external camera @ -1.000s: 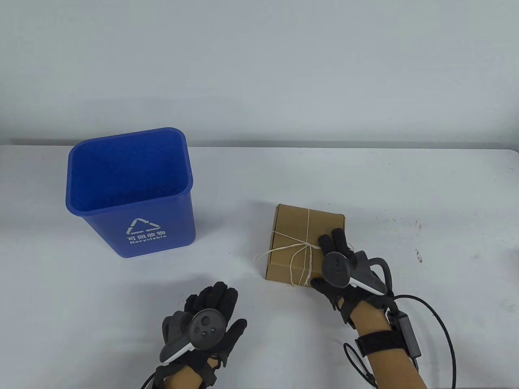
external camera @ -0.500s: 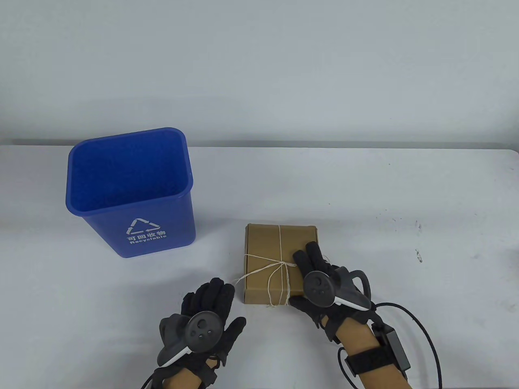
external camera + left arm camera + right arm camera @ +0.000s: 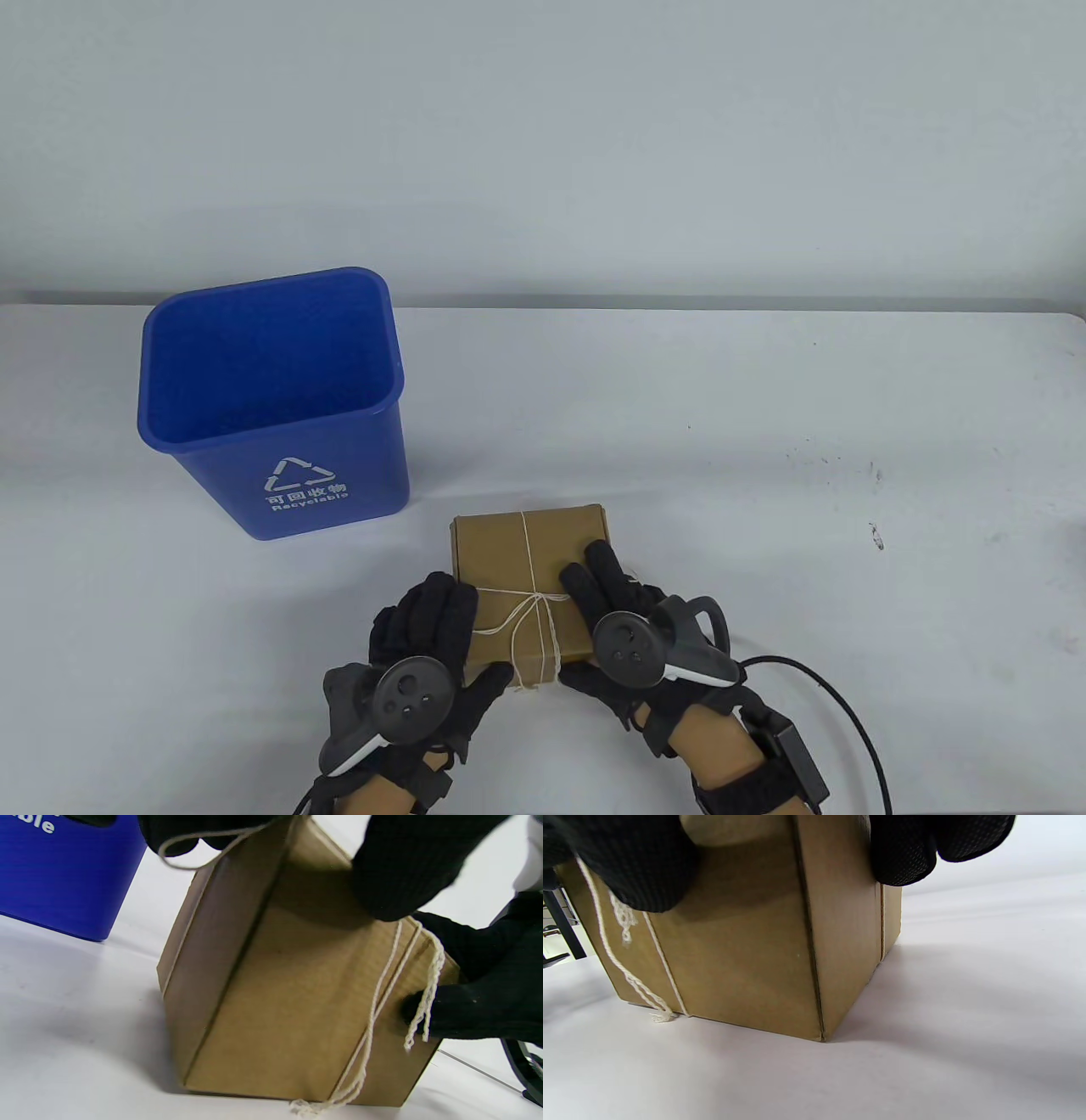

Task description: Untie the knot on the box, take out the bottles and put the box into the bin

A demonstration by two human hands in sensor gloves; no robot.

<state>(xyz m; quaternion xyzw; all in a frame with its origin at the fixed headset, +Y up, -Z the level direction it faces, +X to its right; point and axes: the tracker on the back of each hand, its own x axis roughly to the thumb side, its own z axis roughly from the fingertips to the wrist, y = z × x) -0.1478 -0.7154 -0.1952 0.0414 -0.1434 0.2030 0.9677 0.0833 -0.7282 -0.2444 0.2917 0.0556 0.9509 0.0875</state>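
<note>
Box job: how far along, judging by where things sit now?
Done: nothing visible. The cardboard box sits closed on the table, its string bow tied. In hand: the left hand and right hand hold the box's sides. Left: untie, take out bottles, bin the box; the blue recycling bin holds nothing visible.

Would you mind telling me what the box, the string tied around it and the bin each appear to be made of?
The box looks like brown corrugated cardboard with a matte finish; folded flap seams show at its corners in the wrist views. The string seems to be off-white twisted cotton or similar twine, with frayed ends, though the fibre is uncertain. The bin appears to be moulded blue plastic, faintly glossy, with a rolled rim and white printed recycling mark.
</note>
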